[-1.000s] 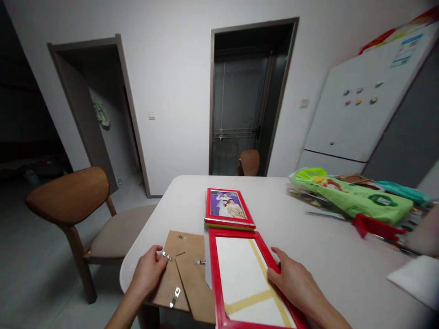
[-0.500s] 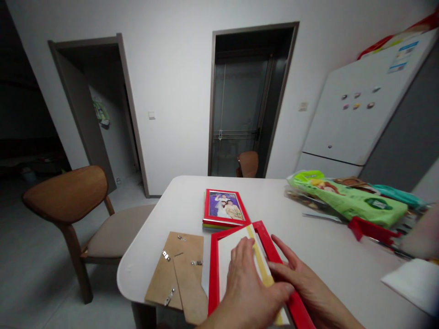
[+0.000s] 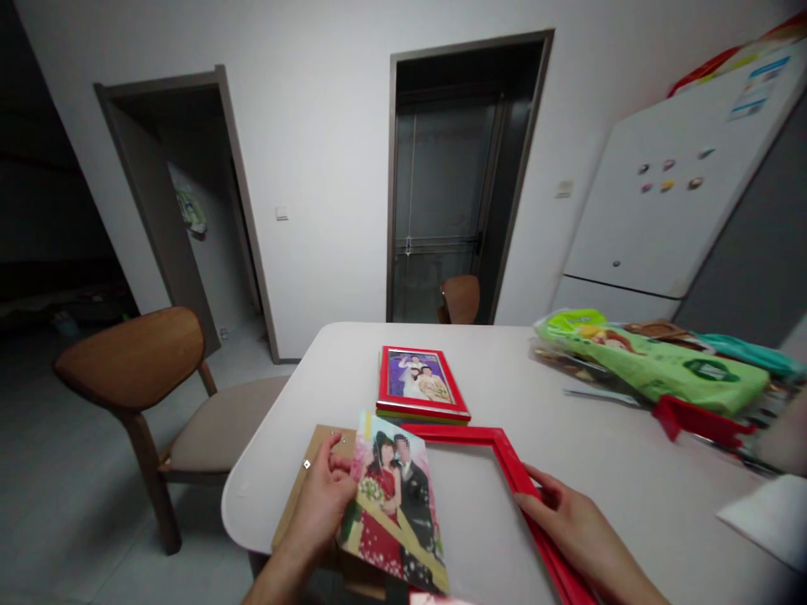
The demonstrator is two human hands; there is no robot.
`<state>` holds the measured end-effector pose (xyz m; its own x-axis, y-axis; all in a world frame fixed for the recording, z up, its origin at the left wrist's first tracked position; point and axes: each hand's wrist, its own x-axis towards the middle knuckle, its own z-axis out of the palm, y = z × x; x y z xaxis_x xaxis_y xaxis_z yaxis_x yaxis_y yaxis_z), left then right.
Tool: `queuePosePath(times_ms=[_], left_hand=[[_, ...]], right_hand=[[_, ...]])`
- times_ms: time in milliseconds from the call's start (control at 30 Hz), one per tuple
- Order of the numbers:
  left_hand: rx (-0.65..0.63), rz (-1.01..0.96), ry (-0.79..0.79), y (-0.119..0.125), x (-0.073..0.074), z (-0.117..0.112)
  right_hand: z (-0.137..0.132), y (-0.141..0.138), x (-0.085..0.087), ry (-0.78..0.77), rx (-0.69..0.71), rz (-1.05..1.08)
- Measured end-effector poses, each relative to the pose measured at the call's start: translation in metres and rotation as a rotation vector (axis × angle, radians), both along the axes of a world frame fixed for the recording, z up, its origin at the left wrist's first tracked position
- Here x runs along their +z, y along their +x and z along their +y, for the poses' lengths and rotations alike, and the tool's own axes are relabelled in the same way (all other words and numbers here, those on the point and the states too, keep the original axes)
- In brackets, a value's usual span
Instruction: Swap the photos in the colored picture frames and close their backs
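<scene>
My left hand (image 3: 319,504) is closed on a colour photo (image 3: 394,504) of a couple, holding it picture side up over the brown backing board (image 3: 296,504). My right hand (image 3: 577,529) rests on the right rail of an empty red picture frame (image 3: 504,454) that lies flat on the white table (image 3: 504,378); its fingers lie along the rail and grip it. Just beyond the empty frame lies a stack of red frames (image 3: 419,382) with a wedding picture on top.
Green and teal snack packets (image 3: 656,361) and a red object (image 3: 699,420) crowd the table's right side. A white paper (image 3: 766,521) lies at the right edge. A wooden chair (image 3: 145,378) stands left of the table. A white fridge (image 3: 674,193) stands behind on the right.
My left hand left the backing board, reached into the red frame and lifted out the sheet, now turned picture side up over the board. The frame is now empty.
</scene>
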<state>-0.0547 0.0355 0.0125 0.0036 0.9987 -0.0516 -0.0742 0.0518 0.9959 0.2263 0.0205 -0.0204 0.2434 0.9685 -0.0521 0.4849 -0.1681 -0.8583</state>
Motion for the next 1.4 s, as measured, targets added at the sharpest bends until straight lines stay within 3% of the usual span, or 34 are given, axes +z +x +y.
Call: queuePosePath(times_ms=[100, 200, 367, 567, 700, 767, 867, 967, 1067, 1200, 1300, 1400], left_hand=[[0.041, 0.126, -0.020, -0.007, -0.023, 0.002], [0.061, 0.245, 0.029, -0.007, -0.036, 0.003], [0.089, 0.479, 0.158, -0.007, -0.039, 0.000], [0.043, 0.615, 0.228, -0.006, -0.038, -0.011], [-0.001, 0.713, 0.398, 0.001, -0.036, -0.023], [-0.070, 0.737, 0.449, 0.008, -0.037, -0.030], [-0.286, 0.739, 0.515, 0.020, -0.046, -0.037], [-0.427, 0.747, 0.551, 0.029, -0.055, -0.038], [-0.356, 0.762, 0.636, 0.031, -0.051, -0.038], [-0.200, 0.615, 0.748, 0.028, -0.021, -0.043], [0.012, 0.364, 0.631, 0.036, -0.002, -0.048], [0.157, 0.026, 0.395, 0.054, -0.003, -0.052]], right_hand=[[0.002, 0.003, -0.003, -0.003, -0.037, -0.326], [0.001, -0.001, 0.000, 0.004, -0.029, -0.499], [0.000, -0.004, -0.003, 0.055, -0.038, -0.609], [0.002, -0.002, -0.006, 0.126, -0.022, -0.644], [-0.003, -0.026, 0.003, 0.226, 0.019, -0.378], [-0.004, -0.046, 0.004, 0.132, 0.103, -0.084], [0.000, -0.075, 0.001, -0.069, 0.207, 0.339], [0.004, -0.093, 0.008, -0.114, 0.268, 0.624], [0.001, -0.103, 0.031, -0.027, 0.281, 0.763], [-0.009, -0.111, 0.060, 0.059, 0.269, 0.839], [-0.016, -0.113, 0.056, 0.038, 0.180, 0.871], [-0.020, -0.109, 0.039, -0.054, 0.090, 0.944]])
